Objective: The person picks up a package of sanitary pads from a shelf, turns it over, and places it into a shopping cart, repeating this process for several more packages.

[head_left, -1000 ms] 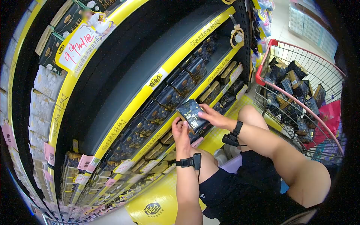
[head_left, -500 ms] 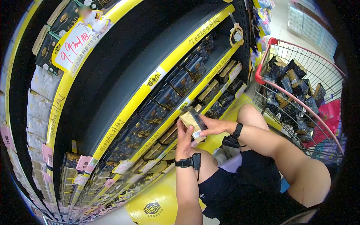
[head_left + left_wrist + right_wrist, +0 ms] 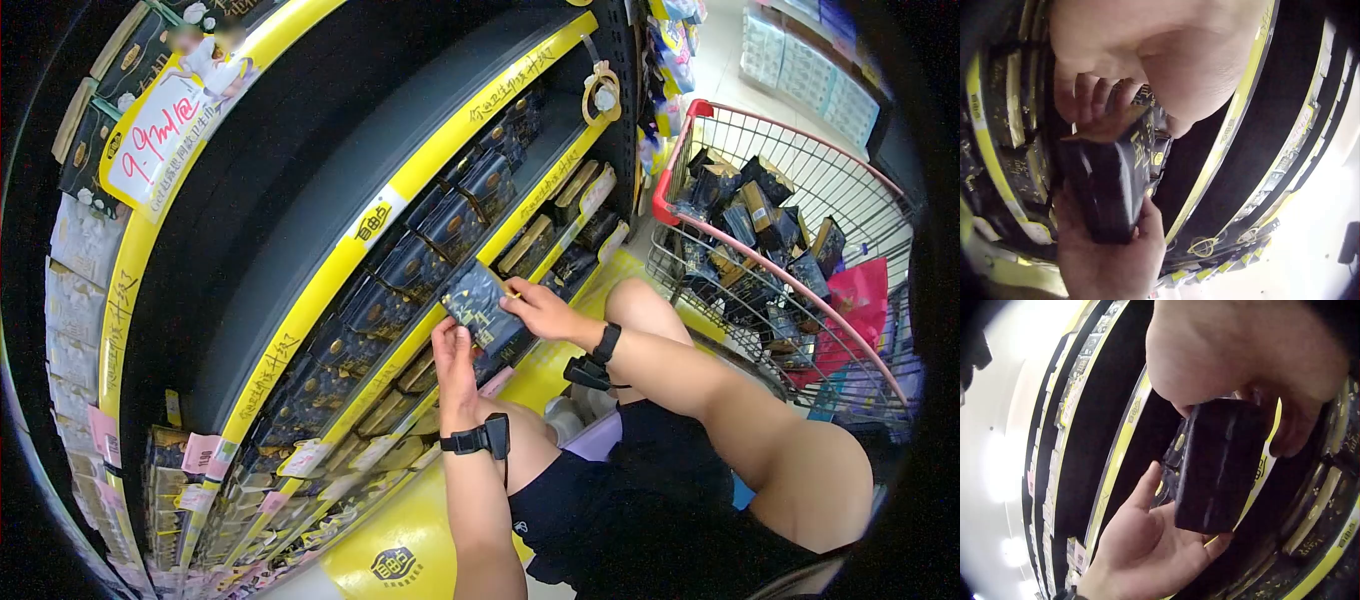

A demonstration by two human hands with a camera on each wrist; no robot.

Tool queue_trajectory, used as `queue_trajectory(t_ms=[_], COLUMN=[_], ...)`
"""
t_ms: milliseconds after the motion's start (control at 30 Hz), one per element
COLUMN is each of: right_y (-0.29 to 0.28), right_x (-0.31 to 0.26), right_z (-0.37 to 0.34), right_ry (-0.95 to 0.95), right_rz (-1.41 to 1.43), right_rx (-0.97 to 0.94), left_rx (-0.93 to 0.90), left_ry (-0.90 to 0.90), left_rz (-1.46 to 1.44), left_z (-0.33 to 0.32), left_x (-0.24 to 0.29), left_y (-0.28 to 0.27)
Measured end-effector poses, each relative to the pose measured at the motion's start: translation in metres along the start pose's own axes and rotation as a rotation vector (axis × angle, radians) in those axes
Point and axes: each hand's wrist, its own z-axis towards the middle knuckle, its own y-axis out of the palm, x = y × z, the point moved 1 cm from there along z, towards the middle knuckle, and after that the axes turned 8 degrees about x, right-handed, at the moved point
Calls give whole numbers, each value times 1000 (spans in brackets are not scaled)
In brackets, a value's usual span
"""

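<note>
A dark blue-black sanitary pad pack [image 3: 480, 300] with gold print is held in front of the lower shelves, its broad face toward the head camera. My right hand [image 3: 550, 310] grips its right edge, thumb on the face. At the lower left corner, my left hand [image 3: 455, 365] holds the pack with fingers partly hidden behind it. In the left wrist view the dark narrow end of the pack [image 3: 1104, 187] sits between the right hand's [image 3: 1110, 269] thumb and fingers. The right wrist view shows the left hand [image 3: 1154, 544] beneath the pack, its thumb spread to the side.
Similar dark packs [image 3: 410, 270] line the shelf behind, with more gold-sided packs [image 3: 525, 245] below. A red-handled shopping cart [image 3: 670, 190] stands at the right, loaded with dark packs [image 3: 770, 220] and a pink bag [image 3: 855, 300]. Yellow shelf edges [image 3: 330, 250] carry price tags. My bent legs are close below.
The pack turned from its broad face to its gold barcoded side, then back to a broad face. Both hands stayed on it. The head view shifted slightly, so the shelves and cart appear further left.
</note>
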Motion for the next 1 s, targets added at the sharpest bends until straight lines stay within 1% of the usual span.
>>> queue_trajectory(t_ms=[100,133,167,233,267,367,400,467,500,533,567,667,733,800,833,867,900,967,1000], right_y=[8,0,3,9,11,17,12,8,7,11,13,15,13,20,22,21,18,11,8], right_x=[26,-2,-2,1,6,5,-8,-19,-20,-14,-12,-16,-24,-8,-1,7,2,-8,-13], right_z=[3,-3,-4,-8,-10,-18,-19,-20,-20,-18,-18,-17,-20,-17,-17,-17,-19,-25,-26], right_ry=[-143,-64,-64,-141,-218,-296,-225,-180,-159,-180,-197,-264,-326,-328,-330,-259,-164,36,-84], right_rz=[-113,-70,-3,38,-12,-57,25,100,137,178,173,115,16,-27,-50,-42,6,96,66], right_rx=[161,44,-21,-145,-208,-175,-217,-236,-245,-231,-231,-220,-202,-220,-228,-342,-422,-574,-517], left_rx=[-113,-157,-152,-143,-115,-82,-53,6,-6,-18,-31,-84,-103,-134,-168,-203,-239,-234,-246], left_ry=[124,96,121,170,156,197,182,151,144,138,131,19,60,105,74,45,16,64,98], left_rz=[2,-45,-45,-43,-42,38,64,114,78,42,7,-42,-4,56,71,87,102,182,204], left_z=[4,3,3,2,1,4,4,3,1,-1,-3,-9,-7,-3,-1,-1,-1,-2,1], left_x=[-2,0,-2,-3,-3,-8,-9,-11,-9,-7,-4,10,10,5,1,-4,-4,-4,-7], left_y=[-5,-4,-3,3,3,-2,-3,-3,-1,2,3,8,5,1,-1,-4,-3,-2,-5])
